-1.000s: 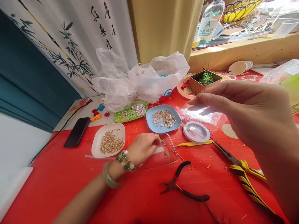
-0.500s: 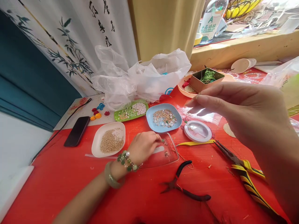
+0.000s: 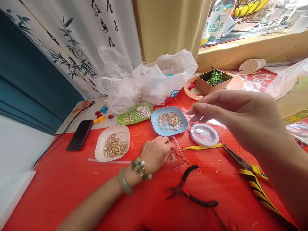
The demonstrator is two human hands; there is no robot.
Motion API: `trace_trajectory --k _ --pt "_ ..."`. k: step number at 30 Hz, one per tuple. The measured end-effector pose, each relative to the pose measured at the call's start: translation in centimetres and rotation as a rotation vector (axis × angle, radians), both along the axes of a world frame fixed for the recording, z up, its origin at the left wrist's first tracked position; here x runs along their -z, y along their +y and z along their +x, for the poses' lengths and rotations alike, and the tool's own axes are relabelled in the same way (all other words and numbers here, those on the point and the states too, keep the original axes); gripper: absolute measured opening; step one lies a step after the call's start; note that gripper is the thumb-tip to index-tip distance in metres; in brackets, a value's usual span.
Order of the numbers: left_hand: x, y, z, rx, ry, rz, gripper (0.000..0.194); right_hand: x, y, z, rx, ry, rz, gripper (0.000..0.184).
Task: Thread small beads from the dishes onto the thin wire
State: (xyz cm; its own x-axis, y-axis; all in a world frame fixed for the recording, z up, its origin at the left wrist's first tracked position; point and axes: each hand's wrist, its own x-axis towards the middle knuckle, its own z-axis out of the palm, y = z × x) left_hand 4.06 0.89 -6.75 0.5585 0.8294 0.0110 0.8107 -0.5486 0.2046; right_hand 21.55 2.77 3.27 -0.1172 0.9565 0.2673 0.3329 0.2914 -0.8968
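Note:
My left hand (image 3: 158, 152), wearing a bracelet of green and pale beads (image 3: 141, 168) and a jade bangle (image 3: 125, 181), reaches into a clear shallow tray (image 3: 178, 163). Its fingers are curled downward among small beads; the fingertips are hidden, so what they pinch cannot be seen. A small cluster of beads (image 3: 171, 158) lies in the tray beside the fingers. Raised at the right, my right hand (image 3: 240, 112) pinches thumb and forefinger together on a thin wire (image 3: 198, 100) that sticks up slightly. Below its fingertips is a round white lid-like dish (image 3: 204, 135).
Gold beads fill part of a cream dish (image 3: 97, 150). Behind are a blue dish (image 3: 156, 130) and a green tray (image 3: 121, 120) of beads. Black-handled pliers (image 3: 187, 192), yellow-and-black pliers (image 3: 250, 175) and yellow tweezers (image 3: 202, 147) lie nearby. A phone (image 3: 80, 135) rests left.
My left hand has moved right within the clear tray, covering beads that showed before. My right hand has shifted slightly left and down, still pinching.

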Motion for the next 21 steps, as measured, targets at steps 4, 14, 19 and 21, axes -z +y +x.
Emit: trace_trajectory --k 4,14,19,21 --pt "0.0 0.1 0.2 0.016 0.019 -0.002 0.017 0.0 -0.3 -0.2 0.007 -0.001 -0.015 0.008" --pt "-1.9 0.9 -1.1 -0.304 -0.824 -0.550 0.008 0.5 -0.4 -0.8 -0.132 -0.029 -0.116 0.013" --pt "-3.2 1.9 -2.0 -0.487 -1.472 -0.878 0.010 1.8 -0.2 -1.0 -0.290 -0.068 -0.220 0.015" --pt "-3.3 2.0 -2.1 -0.514 -1.595 -0.941 0.010 2.2 -0.2 -1.2 -0.331 -0.118 -0.257 0.015"
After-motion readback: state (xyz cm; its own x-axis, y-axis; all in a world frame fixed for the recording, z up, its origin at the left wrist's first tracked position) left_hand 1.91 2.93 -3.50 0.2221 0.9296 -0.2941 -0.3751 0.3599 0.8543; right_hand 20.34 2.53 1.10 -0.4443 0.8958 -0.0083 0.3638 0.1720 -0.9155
